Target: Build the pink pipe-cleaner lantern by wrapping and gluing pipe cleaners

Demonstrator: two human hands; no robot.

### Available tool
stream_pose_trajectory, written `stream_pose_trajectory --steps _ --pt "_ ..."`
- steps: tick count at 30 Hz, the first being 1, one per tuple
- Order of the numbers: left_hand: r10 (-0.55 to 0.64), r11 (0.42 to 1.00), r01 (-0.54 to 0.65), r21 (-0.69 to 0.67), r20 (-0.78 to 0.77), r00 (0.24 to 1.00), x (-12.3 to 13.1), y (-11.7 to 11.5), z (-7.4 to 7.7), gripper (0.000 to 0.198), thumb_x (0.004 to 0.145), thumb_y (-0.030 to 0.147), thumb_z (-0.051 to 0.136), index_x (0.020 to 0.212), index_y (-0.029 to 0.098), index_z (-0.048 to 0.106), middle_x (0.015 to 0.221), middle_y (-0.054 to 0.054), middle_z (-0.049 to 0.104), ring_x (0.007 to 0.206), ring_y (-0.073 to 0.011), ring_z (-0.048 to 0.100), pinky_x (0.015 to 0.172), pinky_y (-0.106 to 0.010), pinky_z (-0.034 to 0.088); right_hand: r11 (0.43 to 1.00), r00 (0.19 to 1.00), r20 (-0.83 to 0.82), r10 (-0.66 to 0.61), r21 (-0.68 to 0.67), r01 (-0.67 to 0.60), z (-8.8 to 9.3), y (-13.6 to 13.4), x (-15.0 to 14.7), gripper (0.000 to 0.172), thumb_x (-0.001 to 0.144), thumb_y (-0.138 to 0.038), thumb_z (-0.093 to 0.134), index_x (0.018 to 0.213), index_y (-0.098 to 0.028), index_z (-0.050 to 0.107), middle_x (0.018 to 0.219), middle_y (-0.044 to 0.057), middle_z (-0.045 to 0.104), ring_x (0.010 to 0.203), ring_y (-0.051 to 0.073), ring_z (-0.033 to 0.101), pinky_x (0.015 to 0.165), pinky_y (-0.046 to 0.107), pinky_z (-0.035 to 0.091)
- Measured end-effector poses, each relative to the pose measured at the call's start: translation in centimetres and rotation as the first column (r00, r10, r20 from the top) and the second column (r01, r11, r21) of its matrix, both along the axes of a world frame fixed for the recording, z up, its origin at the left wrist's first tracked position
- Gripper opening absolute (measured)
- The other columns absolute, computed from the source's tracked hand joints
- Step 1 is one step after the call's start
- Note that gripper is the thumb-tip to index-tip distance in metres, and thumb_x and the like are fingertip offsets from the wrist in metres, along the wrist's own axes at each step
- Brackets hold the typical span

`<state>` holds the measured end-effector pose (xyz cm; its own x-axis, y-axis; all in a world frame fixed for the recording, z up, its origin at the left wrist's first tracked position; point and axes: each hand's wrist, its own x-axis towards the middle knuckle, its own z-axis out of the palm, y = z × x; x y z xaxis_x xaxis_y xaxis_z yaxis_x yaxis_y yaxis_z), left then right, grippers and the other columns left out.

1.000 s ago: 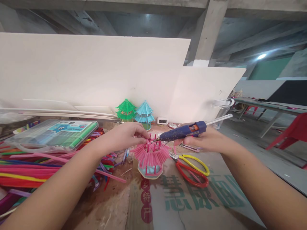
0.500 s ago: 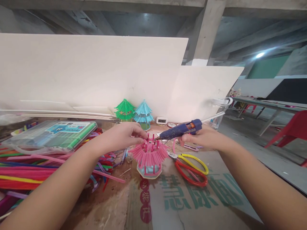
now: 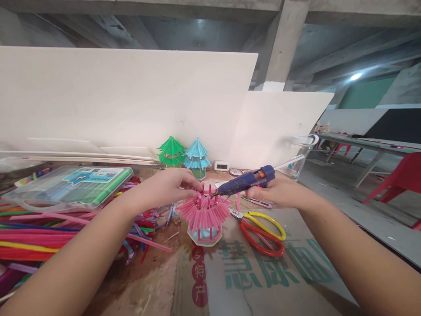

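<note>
Table [image 3: 144,285] | pink pavilion [image 3: 204,217]: pleated roof, upright posts, pale base | left hand [image 3: 174,186] pinching its top | right hand [image 3: 278,191] gripping glue gun [image 3: 241,182]

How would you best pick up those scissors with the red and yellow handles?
Probably by the two looped handles of the scissors, coming from the right and the near side. The loops are spread apart and point that way, within easy view, while the metal blades point the other way, toward the pink model, so hands should stay off that end.
</note>
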<state>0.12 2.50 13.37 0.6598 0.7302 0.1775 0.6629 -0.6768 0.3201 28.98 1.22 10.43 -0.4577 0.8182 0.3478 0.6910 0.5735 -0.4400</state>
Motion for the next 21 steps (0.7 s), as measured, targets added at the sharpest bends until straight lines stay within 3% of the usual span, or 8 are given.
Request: stream_pose_trajectory --steps 8,14,21 --pt "0.024 1.0 -0.024 0.004 -0.003 1.0 0.19 -0.17 0.08 0.023 0.084 0.033 0.058 0.097 0.025 0.076 0.101 -0.001 0.071 0.094 -0.018 0.065 0.081 -0.025 0.046 0.999 0.999 -0.01 0.037 -0.008 -0.037 -0.08 0.26 -0.18 0.051 0.079 -0.062 0.053 0.103 -0.023 0.076 0.1 0.003 0.076 0.099 0.03 0.069 0.089 0.039 0.055" --pt "0.01 1.0 -0.01 0.001 0.002 1.0 -0.03 0.06 -0.12 0.023 0.084 0.032 0.057 0.098 0.025 0.075 0.101 -0.001 0.071 0.095 -0.0183 0.064 0.081 -0.024 0.045 0.999 1.0 0.004 -0.025 -0.04 0.025 0.1 0.19 -0.37 0.05 0.077 -0.061 0.056 0.1 -0.021 0.076 0.088 0.003 0.077 0.087 0.028 0.071 0.078 0.036 0.058" --pt "-0.011 1.0 0.011 -0.002 0.031 0.999 -0.28 0.28 -0.39 0.021 0.085 0.027 0.058 0.097 0.026 0.075 0.098 0.0 0.07 0.093 -0.0177 0.064 0.079 -0.023 0.044 1.0 1.0 0.024 0.015 -0.017 -0.015 0.63 -0.07 -0.6 0.05 0.079 -0.06 0.054 0.1 -0.021 0.077 0.09 0.003 0.077 0.087 0.027 0.07 0.079 0.035 0.057"
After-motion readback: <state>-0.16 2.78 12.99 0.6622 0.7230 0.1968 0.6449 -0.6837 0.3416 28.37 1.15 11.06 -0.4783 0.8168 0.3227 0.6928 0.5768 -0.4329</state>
